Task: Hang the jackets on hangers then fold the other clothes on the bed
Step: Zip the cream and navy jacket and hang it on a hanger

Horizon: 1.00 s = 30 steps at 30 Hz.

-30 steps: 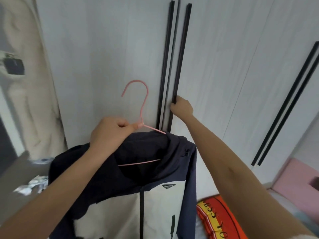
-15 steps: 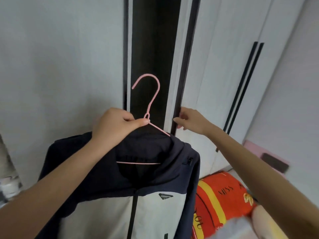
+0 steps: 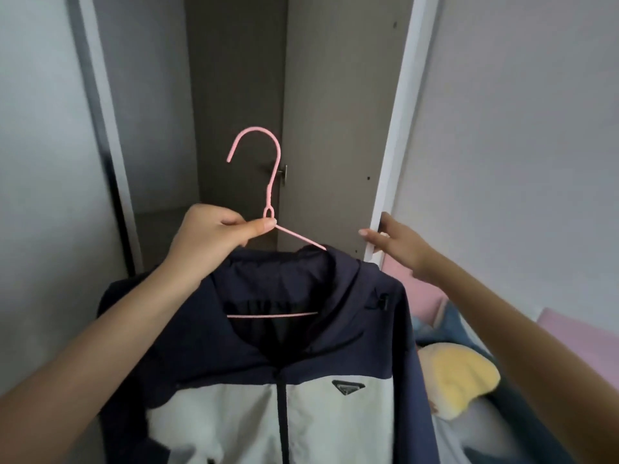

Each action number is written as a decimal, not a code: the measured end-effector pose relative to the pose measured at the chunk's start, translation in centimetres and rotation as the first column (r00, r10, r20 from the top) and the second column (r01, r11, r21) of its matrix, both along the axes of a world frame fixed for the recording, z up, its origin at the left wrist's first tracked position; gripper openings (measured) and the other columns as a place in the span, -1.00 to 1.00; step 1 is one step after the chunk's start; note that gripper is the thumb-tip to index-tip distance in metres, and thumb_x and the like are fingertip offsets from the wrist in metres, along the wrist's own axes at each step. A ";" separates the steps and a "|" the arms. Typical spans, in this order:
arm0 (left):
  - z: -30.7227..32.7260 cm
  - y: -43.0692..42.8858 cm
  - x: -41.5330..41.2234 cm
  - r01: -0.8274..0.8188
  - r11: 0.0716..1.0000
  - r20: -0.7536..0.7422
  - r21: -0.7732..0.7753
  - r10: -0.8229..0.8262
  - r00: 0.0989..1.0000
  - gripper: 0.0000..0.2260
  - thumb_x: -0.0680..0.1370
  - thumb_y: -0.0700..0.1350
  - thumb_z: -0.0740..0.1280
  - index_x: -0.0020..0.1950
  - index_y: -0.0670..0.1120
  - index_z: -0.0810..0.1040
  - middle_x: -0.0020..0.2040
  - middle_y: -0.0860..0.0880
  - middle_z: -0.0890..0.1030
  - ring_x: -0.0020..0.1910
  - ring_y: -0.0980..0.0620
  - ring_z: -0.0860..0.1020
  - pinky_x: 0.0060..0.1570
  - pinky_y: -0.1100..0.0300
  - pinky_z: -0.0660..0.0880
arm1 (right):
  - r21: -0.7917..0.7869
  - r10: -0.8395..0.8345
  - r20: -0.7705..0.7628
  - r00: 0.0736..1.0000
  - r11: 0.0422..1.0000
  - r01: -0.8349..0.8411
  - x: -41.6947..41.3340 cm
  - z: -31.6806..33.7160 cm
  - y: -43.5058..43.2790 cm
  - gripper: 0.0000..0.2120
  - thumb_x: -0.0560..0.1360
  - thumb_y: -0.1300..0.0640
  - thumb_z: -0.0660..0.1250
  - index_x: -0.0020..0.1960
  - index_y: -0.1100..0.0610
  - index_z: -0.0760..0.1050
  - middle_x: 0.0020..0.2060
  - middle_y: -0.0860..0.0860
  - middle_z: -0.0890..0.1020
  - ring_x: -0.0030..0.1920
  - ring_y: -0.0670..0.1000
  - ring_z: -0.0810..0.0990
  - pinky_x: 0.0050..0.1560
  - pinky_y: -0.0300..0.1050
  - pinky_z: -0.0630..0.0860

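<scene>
Nearest, 6 o'clock: navy-and-white jacket (image 3: 301, 363) on pink hanger (image 3: 272, 195), whose neck my left hand (image 3: 214, 236) pinches. 3 o'clock: right hand (image 3: 398, 246), fingers gripping wardrobe door (image 3: 395, 128), shut a second ago, now open, so hanging can likely proceed. 4 o'clock: yellow cushion (image 3: 459, 380). 12 o'clock: wardrobe interior (image 3: 234, 95), rail unseen, nothing obstructing.

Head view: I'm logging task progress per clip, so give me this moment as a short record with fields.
left hand: grips the pink hanger just below its hook
right hand: holds the edge of the wardrobe door
jacket: navy and white, on the hanger, held up before the wardrobe
hook: free, caught on nothing
wardrobe inside: dark; no rail in view
lower right: yellow soft item
</scene>
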<state>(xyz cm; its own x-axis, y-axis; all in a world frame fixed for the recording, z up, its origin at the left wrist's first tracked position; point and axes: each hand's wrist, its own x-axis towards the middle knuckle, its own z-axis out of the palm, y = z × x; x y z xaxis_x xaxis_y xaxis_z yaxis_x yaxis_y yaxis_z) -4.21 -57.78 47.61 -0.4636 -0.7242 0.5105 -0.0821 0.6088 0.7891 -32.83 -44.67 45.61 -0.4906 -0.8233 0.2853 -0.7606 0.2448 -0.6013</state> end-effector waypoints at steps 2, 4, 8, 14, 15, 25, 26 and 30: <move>-0.2 0.0 -1.3 0.034 0.999 -0.030 0.043 -0.033 0.999 -0.52 0.33 0.14 0.50 -0.50 -0.20 0.45 -0.47 -0.15 0.36 -0.43 0.01 0.30 -0.28 0.14 0.23 | 0.017 -0.058 -0.008 0.998 0.998 0.058 -2.0 -0.2 0.5 -0.50 0.52 -0.25 0.18 0.15 0.17 0.36 0.01 0.06 0.62 0.05 0.10 0.57 0.18 0.08 0.44; -0.3 0.0 -2.8 0.076 0.995 -0.059 0.065 -0.073 0.996 -0.52 0.35 0.09 0.51 -0.48 -0.25 0.43 -0.49 -0.12 0.34 -0.45 0.04 0.28 -0.32 0.15 0.22 | 0.035 -0.131 -0.016 0.991 0.991 0.132 -3.8 -0.3 0.6 -0.58 0.60 -0.14 0.12 0.15 0.23 0.33 0.01 0.09 0.58 0.07 0.15 0.53 0.12 0.01 0.42; -0.2 0.2 -5.2 0.104 0.993 -0.065 0.063 -0.100 0.993 -0.54 0.36 0.08 0.50 -0.49 -0.24 0.44 -0.54 -0.05 0.33 -0.50 0.10 0.26 -0.37 0.18 0.19 | 0.024 -0.247 0.013 0.969 0.969 0.247 -7.0 0.0 -0.1 -0.54 0.65 -0.02 0.05 0.39 0.29 0.21 0.30 0.22 0.45 0.29 0.21 0.43 0.25 -0.03 0.31; 0.0 -0.9 -7.0 0.062 0.998 -0.021 0.024 -0.062 0.998 -0.52 0.32 0.17 0.51 -0.51 -0.17 0.45 -0.51 -0.10 0.35 -0.46 0.05 0.29 -0.28 0.13 0.21 | 0.052 -0.301 0.100 0.948 0.953 0.298 -10.7 0.2 -1.0 -0.55 0.63 0.00 0.08 0.39 0.27 0.19 0.30 0.20 0.44 0.30 0.20 0.42 0.31 0.04 0.34; 0.1 -1.0 -7.2 0.063 0.998 -0.012 0.021 -0.063 0.998 -0.51 0.29 0.21 0.50 -0.51 -0.16 0.46 -0.51 -0.12 0.36 -0.46 0.03 0.30 -0.28 0.12 0.22 | 0.048 -0.299 0.088 0.950 0.954 0.296 -10.5 0.1 -1.0 -0.56 0.64 0.01 0.08 0.39 0.28 0.18 0.29 0.20 0.44 0.30 0.20 0.43 0.29 0.01 0.34; -0.3 -2.0 -6.8 -0.011 0.999 0.074 0.033 0.009 0.997 -0.52 0.20 0.34 0.45 -0.52 -0.08 0.49 -0.48 -0.14 0.40 -0.42 -0.02 0.34 -0.25 0.10 0.26 | 0.096 -0.408 -0.422 0.810 0.868 0.487 -3.2 3.1 0.5 -0.62 0.60 -0.16 0.11 -0.02 0.10 0.54 -0.06 0.04 0.66 -0.05 0.09 0.59 -0.12 -0.12 0.42; -0.2 -2.1 -6.8 -0.011 0.999 0.076 0.036 0.008 0.997 -0.50 0.16 0.37 0.43 -0.51 -0.08 0.50 -0.47 -0.15 0.41 -0.41 -0.03 0.36 -0.24 0.10 0.27 | 0.118 -0.180 -0.278 0.944 0.968 0.219 -1.3 3.5 0.6 -0.63 0.56 -0.23 0.15 0.05 0.03 0.54 -0.04 -0.02 0.66 -0.01 0.03 0.59 -0.01 -0.10 0.47; 0.2 -2.2 -5.8 0.010 1.000 0.096 -0.004 -0.009 0.995 -0.52 0.20 0.33 0.43 -0.48 -0.09 0.52 -0.44 -0.21 0.45 -0.41 -0.01 0.38 -0.26 0.12 0.28 | 0.197 0.431 -0.158 0.888 0.896 -0.399 5.2 2.1 -1.0 -0.74 0.50 -0.12 0.33 0.10 0.00 0.45 -0.06 -0.05 0.58 -0.04 -0.06 0.55 0.07 -0.14 0.47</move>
